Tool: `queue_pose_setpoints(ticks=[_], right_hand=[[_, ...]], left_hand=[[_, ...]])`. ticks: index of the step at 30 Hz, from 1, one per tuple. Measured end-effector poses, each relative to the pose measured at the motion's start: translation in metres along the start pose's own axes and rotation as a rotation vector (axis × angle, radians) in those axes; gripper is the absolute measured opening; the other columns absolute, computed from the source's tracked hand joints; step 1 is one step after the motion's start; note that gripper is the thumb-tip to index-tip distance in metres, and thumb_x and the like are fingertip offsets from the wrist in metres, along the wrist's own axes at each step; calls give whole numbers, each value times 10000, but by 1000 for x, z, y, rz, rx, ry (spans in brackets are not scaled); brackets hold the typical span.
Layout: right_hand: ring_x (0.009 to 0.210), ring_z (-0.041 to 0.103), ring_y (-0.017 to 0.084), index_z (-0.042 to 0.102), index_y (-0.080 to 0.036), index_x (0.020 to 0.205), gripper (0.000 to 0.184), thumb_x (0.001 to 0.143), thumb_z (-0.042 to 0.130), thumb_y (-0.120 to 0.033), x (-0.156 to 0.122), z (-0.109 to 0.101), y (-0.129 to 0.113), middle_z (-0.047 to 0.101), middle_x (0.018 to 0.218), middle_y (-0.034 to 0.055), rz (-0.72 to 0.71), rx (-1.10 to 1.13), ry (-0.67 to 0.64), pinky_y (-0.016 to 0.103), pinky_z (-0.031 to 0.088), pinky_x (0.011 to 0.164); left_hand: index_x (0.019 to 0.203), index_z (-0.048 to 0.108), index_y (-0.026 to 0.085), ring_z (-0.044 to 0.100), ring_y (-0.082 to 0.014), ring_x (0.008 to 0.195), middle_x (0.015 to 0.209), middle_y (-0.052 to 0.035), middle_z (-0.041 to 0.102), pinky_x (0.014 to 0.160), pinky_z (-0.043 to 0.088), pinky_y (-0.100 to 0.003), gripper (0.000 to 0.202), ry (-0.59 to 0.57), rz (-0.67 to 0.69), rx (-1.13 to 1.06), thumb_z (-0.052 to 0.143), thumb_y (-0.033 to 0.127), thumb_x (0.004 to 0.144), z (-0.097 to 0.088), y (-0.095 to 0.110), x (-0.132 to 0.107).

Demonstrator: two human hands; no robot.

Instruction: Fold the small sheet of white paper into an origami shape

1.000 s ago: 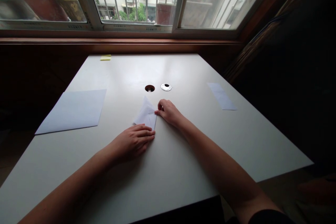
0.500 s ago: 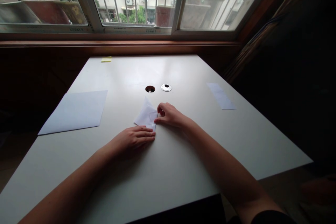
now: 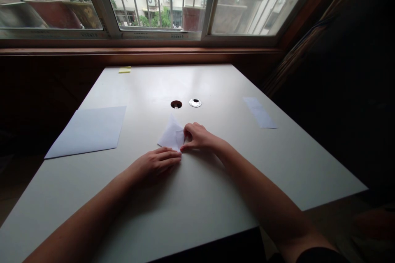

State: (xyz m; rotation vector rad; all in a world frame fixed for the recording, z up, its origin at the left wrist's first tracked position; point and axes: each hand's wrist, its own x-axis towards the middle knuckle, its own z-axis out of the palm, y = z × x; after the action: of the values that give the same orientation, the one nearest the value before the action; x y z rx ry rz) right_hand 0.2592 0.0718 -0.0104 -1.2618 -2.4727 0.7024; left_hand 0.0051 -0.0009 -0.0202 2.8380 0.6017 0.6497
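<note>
Paper work occupied the middle of the white tabletop. A folded paper, creased into a pointed shape with its tip aimed toward the window, lay flat just short of the round cable hole. The left hand rested palm down and open, fingers stretched out together, their tips touching the near corner of the folded paper and pressing it to the tabletop. The right hand came in from the other side with its fingers curled closed on the paper's right edge, thumb low at the near corner and forefinger above, pinching what looked like a small turned-over flap, though the crease there was too small to make out clearly. Both forearms were bare and reached in from the near edge.

A round metal cap sat just beside the cable hole, on its right. A blank white sheet lay flat well to the left, near the tabletop's left edge. A narrow paper strip lay well to the right. A yellow sticky note sat at the far left corner, close to the wooden sill.
</note>
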Motion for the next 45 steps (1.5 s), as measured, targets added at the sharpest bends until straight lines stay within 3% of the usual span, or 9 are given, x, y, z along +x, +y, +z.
queue_pose_setpoints(ticks=[3, 7, 11, 16, 22, 33, 37, 40, 45], right_hand=[[889, 498, 220, 525, -229, 876, 481, 672, 807, -561, 1, 0, 0, 586, 904, 20, -6, -2, -9, 324, 385, 796], [914, 496, 228, 523, -226, 876, 506, 672, 784, -607, 1, 0, 0, 587, 937, 29, -12, -19, -31, 335, 382, 818], [942, 490, 243, 537, -229, 882, 519, 675, 759, -650, 1, -1, -3, 582, 965, 40, -10, -44, -53, 361, 384, 851], [957, 484, 257, 551, -229, 838, 516, 664, 754, -671, -1, -2, -10, 559, 978, 53, -2, -84, -76, 390, 390, 875], [968, 478, 267, 551, -229, 834, 531, 676, 720, -708, -3, -1, -13, 549, 982, 57, -13, -102, -81, 408, 384, 879], [942, 480, 261, 526, -217, 786, 555, 660, 715, -723, -10, 1, -25, 535, 955, 56, -74, -135, -138, 408, 372, 869], [896, 497, 221, 527, -205, 755, 519, 681, 743, -672, -7, 1, -16, 539, 906, 33, -110, -74, -108, 362, 374, 836], [772, 487, 162, 510, -195, 735, 461, 773, 709, -609, -3, 2, -6, 528, 832, 15, -91, 42, -39, 282, 374, 697], [762, 474, 147, 535, -187, 738, 343, 820, 721, -464, 1, 10, 2, 536, 850, 17, -71, 10, 121, 268, 360, 686]], left_hand=[[1362, 536, 198, 553, -223, 1273, 1318, -102, 630, 1070, 515, -391, 421, 59, -58, 56, 492, 142, 946, 2, -7, -2], [1447, 446, 160, 434, -285, 1387, 1444, -120, 524, 1134, 443, -477, 506, -44, -148, 187, 475, 169, 942, 3, -11, -1], [1465, 429, 185, 437, -282, 1383, 1484, -105, 483, 1131, 439, -475, 502, -92, -196, 220, 452, 203, 964, 4, -9, -1], [1497, 375, 195, 440, -274, 1374, 1482, -99, 486, 1130, 424, -470, 540, -68, -214, 191, 453, 201, 963, 5, -8, -1], [1469, 429, 292, 461, -284, 1338, 1491, -84, 471, 1076, 434, -472, 506, -129, -280, 249, 478, 255, 966, 6, -6, -1], [1472, 430, 303, 480, -275, 1301, 1485, -77, 479, 1064, 414, -446, 489, -140, -331, 276, 446, 305, 983, 5, -3, 0], [1470, 431, 310, 482, -279, 1291, 1484, -75, 479, 1047, 420, -447, 484, -148, -334, 301, 435, 311, 986, 4, -3, 0], [1469, 433, 298, 490, -280, 1273, 1465, -81, 497, 1037, 426, -448, 488, -150, -336, 306, 433, 288, 981, 2, -1, 1], [1474, 425, 296, 497, -277, 1256, 1454, -79, 507, 1032, 435, -450, 507, -143, -340, 291, 455, 270, 968, 1, -1, 2]])
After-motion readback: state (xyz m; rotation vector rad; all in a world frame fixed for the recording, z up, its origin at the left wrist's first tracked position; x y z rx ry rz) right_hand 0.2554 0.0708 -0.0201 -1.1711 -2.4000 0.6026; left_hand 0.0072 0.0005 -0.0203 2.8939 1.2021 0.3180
